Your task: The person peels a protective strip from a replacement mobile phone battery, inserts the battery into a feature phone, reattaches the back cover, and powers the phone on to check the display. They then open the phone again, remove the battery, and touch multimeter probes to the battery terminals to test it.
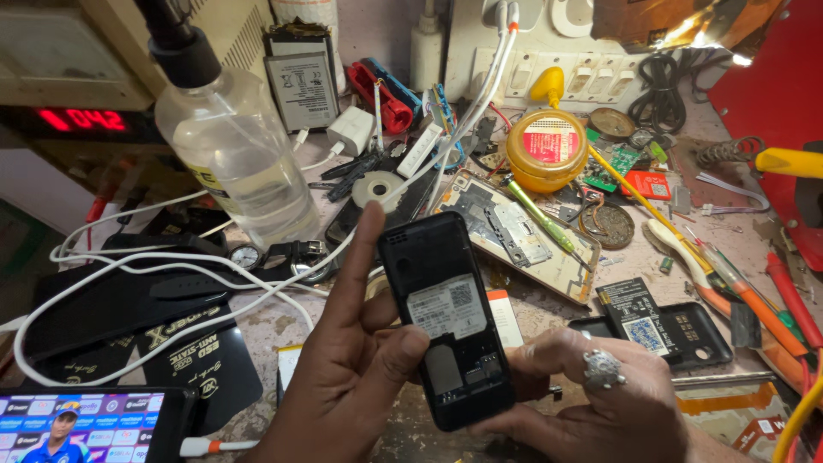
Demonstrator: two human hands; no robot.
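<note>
My hands, and a small black phone (446,317) with its back cover off

My left hand (356,377) cups the phone's left edge, thumb pressed on the open battery bay, forefinger sticking up free; my right hand (600,403), ring on one finger, closes round the lower right corner, so both are gripping the phone just above the bench (549,313). I judge this is the inspection step: back off, label and card slots bare. The loose back cover (686,334) and a battery (634,313) lie just right of my knuckles. Any next move calls for one hand steadying the body while the other frees a fingertip for fine work in the bay. A clear bottle (231,146) stands well behind
</note>
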